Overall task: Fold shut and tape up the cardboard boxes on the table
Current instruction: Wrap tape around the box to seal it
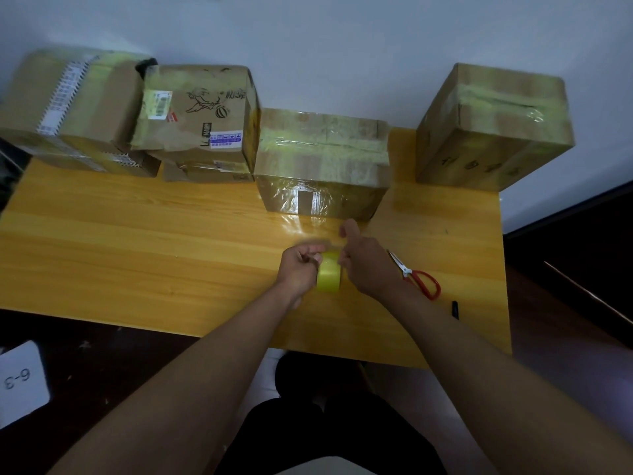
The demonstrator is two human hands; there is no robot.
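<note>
1. Tape roll (328, 273): it sits low over the table (137, 234), gripped on its left side by the left hand (298, 267), fingers curled closed around it.
2. Right hand (366, 265) pinches the stretched strip (308, 225), which runs to the front of the middle box (322, 166).
3. Slack or twist could make the strip stick to itself or wrinkle.
4. A hard pull might drag that box forward.
5. Scissors (416, 274) lie just right of the right hand, touching nothing; reaching for them means releasing one grip.
</note>
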